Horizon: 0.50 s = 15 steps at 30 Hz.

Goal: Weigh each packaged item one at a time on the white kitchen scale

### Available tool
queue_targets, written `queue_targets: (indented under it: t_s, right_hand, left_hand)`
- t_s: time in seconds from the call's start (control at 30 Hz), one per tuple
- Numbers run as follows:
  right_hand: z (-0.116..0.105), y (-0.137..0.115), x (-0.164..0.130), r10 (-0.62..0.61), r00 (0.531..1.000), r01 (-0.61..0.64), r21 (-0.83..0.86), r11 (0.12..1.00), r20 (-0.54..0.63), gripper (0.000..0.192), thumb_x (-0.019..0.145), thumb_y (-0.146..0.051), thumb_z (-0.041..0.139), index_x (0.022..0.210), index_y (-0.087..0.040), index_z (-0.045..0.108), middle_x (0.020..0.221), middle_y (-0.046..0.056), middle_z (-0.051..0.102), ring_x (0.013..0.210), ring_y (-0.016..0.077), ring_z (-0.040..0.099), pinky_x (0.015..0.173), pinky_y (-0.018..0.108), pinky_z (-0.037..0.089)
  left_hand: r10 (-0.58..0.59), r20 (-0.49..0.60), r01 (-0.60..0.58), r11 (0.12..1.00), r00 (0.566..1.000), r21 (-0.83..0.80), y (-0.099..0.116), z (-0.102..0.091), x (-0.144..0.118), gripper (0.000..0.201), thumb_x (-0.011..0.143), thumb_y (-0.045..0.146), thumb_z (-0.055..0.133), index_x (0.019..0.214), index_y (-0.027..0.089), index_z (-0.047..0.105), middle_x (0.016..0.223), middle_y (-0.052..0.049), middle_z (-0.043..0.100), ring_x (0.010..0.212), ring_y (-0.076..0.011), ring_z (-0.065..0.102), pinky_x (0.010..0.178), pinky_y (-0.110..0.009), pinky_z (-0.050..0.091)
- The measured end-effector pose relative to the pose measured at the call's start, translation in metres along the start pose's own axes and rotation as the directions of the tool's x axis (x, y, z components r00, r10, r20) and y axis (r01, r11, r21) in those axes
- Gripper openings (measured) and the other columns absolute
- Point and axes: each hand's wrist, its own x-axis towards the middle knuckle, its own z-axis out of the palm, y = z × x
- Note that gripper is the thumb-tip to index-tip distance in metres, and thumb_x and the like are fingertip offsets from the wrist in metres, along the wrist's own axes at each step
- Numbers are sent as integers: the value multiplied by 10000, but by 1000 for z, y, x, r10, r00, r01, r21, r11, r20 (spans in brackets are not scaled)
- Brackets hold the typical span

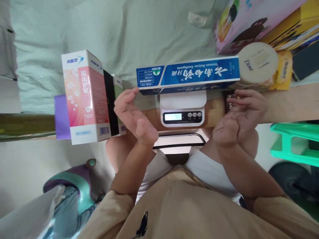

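A long blue toothpaste box (199,73) lies crosswise over the back part of a small white digital scale (183,99). Digits that look like 47 show on the scale's lit display. My left hand (136,114) is open with curved fingers, its fingertips at the box's near left corner; whether they press on it I cannot tell. To the right of the scale, my right hand (240,116) is open too, fingers stretched out, with nothing visible in it. Its fingers partly cover a small dark brown packet (228,101) on the table edge.
A pink and white toothpaste box (86,96) stands at left, with black and green boxes behind it and a purple item (61,116) beside it. At right are a round Dove container (258,63), a yellow packet (285,71) and larger boxes. A green stool (284,139) stands below.
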Motion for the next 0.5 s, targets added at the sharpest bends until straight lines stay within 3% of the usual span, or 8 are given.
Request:
queue_targets:
  t_s: [0.13,0.2,0.37,0.5]
  right_hand:
    - [2,4,0,-4,1000,4,5,1000,-23,319,909,-512,535,1101,-259,567,1122,65,531,1111,226,576,947,485,558]
    - [3,4,0,18,1000,-18,-5,1000,-22,333,910,-529,533,1079,-243,557,1124,69,531,1095,228,588,946,499,560]
    - [8,0,-1,63,998,-63,4,998,-17,323,917,-518,533,1091,-247,551,1110,59,497,1097,213,582,933,457,552]
    - [14,-3,-3,170,985,-170,-1,985,-19,337,912,-489,517,1153,-258,564,1147,61,507,1092,205,557,868,401,503]
  left_hand:
    - [-126,-15,125,992,992,-33,-1,-1,-1,613,833,838,522,1289,430,534,1628,68,490,1750,-321,115,1469,-616,250]
    - [-123,-11,123,991,992,-48,1,-1,0,583,845,807,551,1290,430,536,1629,71,483,1752,-303,107,1482,-584,238]
    - [61,-13,-62,997,998,-35,4,3,5,361,923,643,554,1226,471,650,1358,22,629,1554,-296,490,1393,-554,365]
    - [3,15,-2,1000,1000,-22,0,4,5,416,948,643,538,1282,427,662,1395,23,639,1481,-296,548,1322,-537,430]
